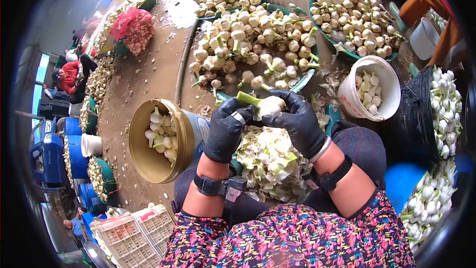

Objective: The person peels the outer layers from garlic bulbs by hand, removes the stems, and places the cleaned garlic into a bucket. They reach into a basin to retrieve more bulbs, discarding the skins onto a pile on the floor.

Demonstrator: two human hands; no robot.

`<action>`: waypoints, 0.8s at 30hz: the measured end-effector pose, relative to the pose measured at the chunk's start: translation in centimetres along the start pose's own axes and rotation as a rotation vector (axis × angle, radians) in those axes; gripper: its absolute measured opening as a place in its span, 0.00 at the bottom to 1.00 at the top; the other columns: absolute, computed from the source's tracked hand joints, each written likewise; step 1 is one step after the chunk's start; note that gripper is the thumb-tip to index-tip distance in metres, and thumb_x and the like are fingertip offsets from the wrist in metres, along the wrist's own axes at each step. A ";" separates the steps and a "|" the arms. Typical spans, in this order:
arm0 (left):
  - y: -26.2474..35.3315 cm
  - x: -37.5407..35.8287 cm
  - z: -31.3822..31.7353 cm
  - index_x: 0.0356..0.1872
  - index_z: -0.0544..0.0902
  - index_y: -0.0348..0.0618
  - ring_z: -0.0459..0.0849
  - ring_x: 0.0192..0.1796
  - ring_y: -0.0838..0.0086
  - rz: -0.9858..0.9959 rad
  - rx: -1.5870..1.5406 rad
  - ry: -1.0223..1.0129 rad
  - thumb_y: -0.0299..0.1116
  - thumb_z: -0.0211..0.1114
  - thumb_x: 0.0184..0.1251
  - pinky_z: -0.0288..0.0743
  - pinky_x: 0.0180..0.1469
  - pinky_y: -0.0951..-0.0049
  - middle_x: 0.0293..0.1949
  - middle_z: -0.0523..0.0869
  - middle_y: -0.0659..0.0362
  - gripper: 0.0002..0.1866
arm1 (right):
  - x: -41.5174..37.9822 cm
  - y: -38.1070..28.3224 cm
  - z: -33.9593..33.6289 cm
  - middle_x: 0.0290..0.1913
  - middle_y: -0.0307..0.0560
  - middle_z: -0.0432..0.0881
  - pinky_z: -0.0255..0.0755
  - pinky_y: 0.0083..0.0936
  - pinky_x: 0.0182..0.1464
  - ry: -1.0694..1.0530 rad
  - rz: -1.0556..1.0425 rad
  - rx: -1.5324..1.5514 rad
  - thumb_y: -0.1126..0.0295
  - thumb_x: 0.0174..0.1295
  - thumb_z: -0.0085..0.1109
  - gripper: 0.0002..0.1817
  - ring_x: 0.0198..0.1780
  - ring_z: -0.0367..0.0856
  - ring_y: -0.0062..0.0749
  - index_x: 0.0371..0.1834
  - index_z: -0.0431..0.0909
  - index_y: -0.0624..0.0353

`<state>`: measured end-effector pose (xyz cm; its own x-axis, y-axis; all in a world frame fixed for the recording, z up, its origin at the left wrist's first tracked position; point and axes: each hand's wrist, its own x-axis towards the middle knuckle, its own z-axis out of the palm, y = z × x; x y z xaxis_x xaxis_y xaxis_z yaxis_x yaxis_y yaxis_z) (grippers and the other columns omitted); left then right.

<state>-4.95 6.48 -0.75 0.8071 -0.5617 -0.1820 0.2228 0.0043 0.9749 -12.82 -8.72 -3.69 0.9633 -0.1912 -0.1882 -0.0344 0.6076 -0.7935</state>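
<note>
Between my two black-gloved hands is a garlic bulb (271,105) with a thick green stem stub pointing left. My left hand (229,124) grips it at the stem side, and a pale ring or band shows on one finger. On the bulb's right side, the fingers of my right hand (302,121) are closed. Below both hands, a heap of peeled garlic skins (267,161) lies between my knees. Just beyond my fingertips stands a wide green basin (303,80) loaded with untrimmed garlic bulbs.
A tan bucket (136,161) at left and a white bucket (391,77) at right hold cleaned bulbs. More basins of garlic (354,20) stand behind. A black tub (414,114) of white bulbs is at far right, a plastic crate (131,233) at lower left. Other people (69,77) sit far left.
</note>
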 end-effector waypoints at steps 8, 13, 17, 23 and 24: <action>0.5 -0.1 1.0 0.40 0.79 0.32 0.82 0.35 0.74 0.032 -0.041 -0.008 0.25 0.58 0.57 0.79 0.38 0.73 0.34 0.83 0.57 0.10 | 0.1 0.3 0.3 0.46 0.47 0.77 0.76 0.23 0.47 -0.001 -0.130 -0.084 0.73 0.54 0.62 0.30 0.45 0.78 0.26 0.60 0.61 0.68; -1.1 0.3 -0.4 0.39 0.80 0.33 0.82 0.32 0.75 0.028 0.046 -0.050 0.26 0.58 0.58 0.77 0.36 0.76 0.31 0.83 0.59 0.10 | -0.4 0.1 -0.6 0.40 0.45 0.77 0.76 0.20 0.26 0.002 0.136 0.087 0.59 0.63 0.51 0.24 0.32 0.80 0.24 0.57 0.66 0.65; -0.9 0.4 -1.0 0.39 0.80 0.37 0.81 0.39 0.75 0.377 0.594 -0.167 0.29 0.58 0.58 0.74 0.43 0.74 0.36 0.83 0.57 0.10 | -1.0 -1.1 0.1 0.24 0.41 0.74 0.66 0.16 0.17 -0.332 0.568 0.084 0.49 0.61 0.50 0.20 0.21 0.75 0.24 0.37 0.73 0.56; -0.7 0.3 -1.5 0.53 0.73 0.33 0.81 0.43 0.75 0.033 0.160 -0.016 0.28 0.57 0.62 0.75 0.46 0.76 0.43 0.82 0.54 0.18 | 0.0 -0.3 -1.3 0.36 0.44 0.78 0.73 0.24 0.35 -0.317 0.291 0.128 0.53 0.58 0.56 0.24 0.34 0.77 0.27 0.50 0.72 0.60; 0.0 -0.2 -1.7 0.53 0.74 0.33 0.81 0.41 0.74 -0.066 -0.066 -0.067 0.27 0.57 0.62 0.76 0.45 0.76 0.43 0.82 0.55 0.18 | 0.0 -0.8 -1.0 0.39 0.43 0.78 0.74 0.25 0.37 -0.251 0.373 0.303 0.54 0.58 0.56 0.25 0.36 0.78 0.27 0.52 0.71 0.60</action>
<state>-4.17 8.04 -0.96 0.7518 -0.6164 -0.2342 0.3116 0.0190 0.9500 -13.06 -9.97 -3.62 0.9358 0.2473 -0.2513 -0.3433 0.8014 -0.4898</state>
